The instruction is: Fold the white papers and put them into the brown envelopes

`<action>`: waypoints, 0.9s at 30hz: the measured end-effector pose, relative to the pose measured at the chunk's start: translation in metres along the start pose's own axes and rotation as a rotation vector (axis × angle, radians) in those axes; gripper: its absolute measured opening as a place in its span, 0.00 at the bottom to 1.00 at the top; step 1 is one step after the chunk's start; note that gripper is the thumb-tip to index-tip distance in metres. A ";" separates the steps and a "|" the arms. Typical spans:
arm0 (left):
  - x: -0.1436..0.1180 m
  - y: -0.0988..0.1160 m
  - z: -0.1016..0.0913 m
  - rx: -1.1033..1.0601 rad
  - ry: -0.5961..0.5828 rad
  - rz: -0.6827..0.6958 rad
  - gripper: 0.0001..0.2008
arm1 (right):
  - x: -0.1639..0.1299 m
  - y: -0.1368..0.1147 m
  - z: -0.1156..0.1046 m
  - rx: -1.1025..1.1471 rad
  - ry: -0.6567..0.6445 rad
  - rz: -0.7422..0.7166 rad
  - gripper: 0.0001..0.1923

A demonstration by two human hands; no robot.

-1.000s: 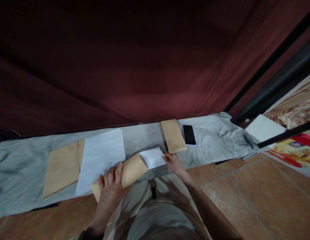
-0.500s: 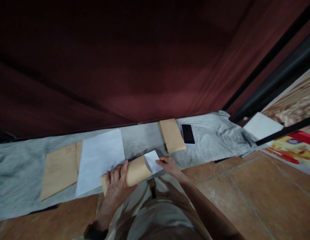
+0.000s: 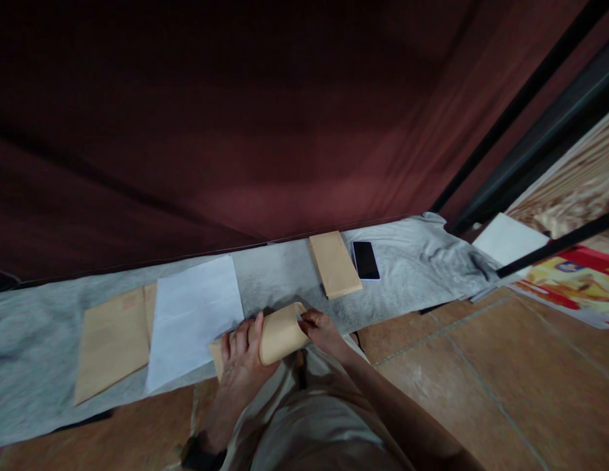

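A brown paper envelope [image 3: 283, 335] bulges between my hands at the near edge of the grey cloth. My left hand [image 3: 245, 356] grips it across its left part, thumb and fingers round it. At the envelope's right-hand opening, my right hand [image 3: 321, 330] has its fingers closed at the mouth, on a folded white paper [image 3: 299, 316] of which only a sliver shows; the rest is inside, hidden. Left of my left hand lies a stack of white paper [image 3: 196, 317], partly over more brown envelopes [image 3: 112, 340].
Another brown envelope [image 3: 336, 265] lies beyond my right hand, beside a dark-screened phone [image 3: 365, 260]. All rest on a grey cloth [image 3: 407, 261]. A dark red curtain [image 3: 235, 144] hangs behind. Black bars [image 3: 520, 111] and a printed box [image 3: 579, 281] stand at right.
The white paper, which stuck well out of the envelope, has gone almost wholly inside. My right hand has moved left relative to the envelope, up to its mouth.
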State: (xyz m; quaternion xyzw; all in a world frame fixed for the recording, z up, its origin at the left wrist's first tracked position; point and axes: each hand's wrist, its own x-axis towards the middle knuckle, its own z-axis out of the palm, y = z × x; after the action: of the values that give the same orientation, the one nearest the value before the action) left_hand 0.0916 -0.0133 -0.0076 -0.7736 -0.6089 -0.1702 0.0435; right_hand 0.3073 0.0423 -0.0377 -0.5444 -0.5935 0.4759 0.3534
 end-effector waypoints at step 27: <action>0.013 0.009 -0.006 0.032 0.026 0.095 0.43 | -0.002 -0.004 -0.006 0.161 0.223 0.088 0.05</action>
State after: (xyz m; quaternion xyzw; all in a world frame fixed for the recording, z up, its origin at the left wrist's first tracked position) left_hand 0.1013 -0.0054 0.0030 -0.7985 -0.5736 -0.1681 0.0717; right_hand 0.3124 0.0419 -0.0319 -0.5891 -0.4861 0.4736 0.4386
